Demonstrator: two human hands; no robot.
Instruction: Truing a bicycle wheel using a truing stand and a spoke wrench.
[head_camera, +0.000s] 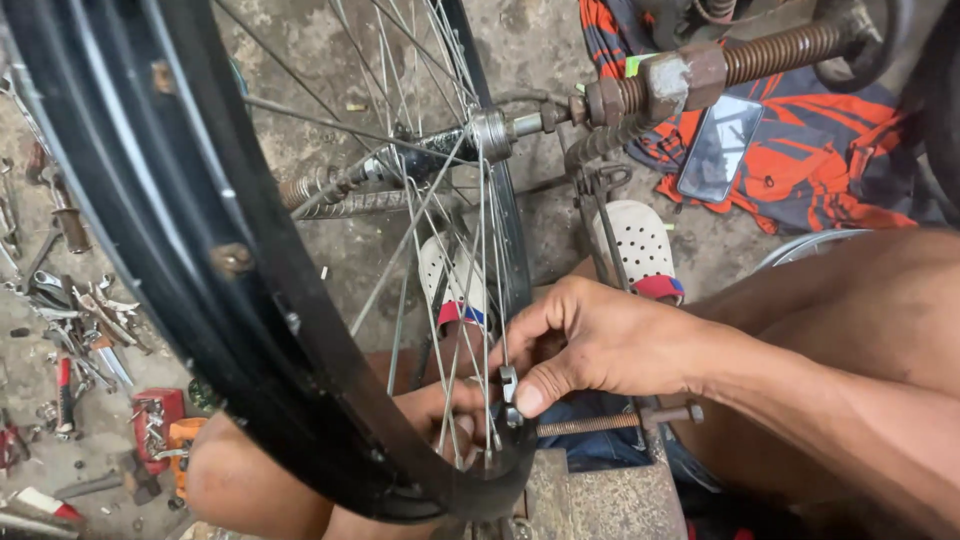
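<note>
A black bicycle wheel rim (200, 250) with thin metal spokes (420, 215) stands upright in a truing stand, its hub (480, 135) on a threaded axle. My right hand (590, 340) pinches a small metal spoke wrench (508, 388) against a spoke just above the rim's lowest part. My left hand (440, 415) is behind the spokes near the rim, fingers curled around them; it is partly hidden.
A rusty threaded rod (760, 55) of the stand crosses the top right. A dark phone (718, 148) lies on an orange-and-blue cloth (800, 170). Scattered hand tools (90, 330) cover the concrete floor at left. White perforated sandals (640, 245) are on my feet below the wheel.
</note>
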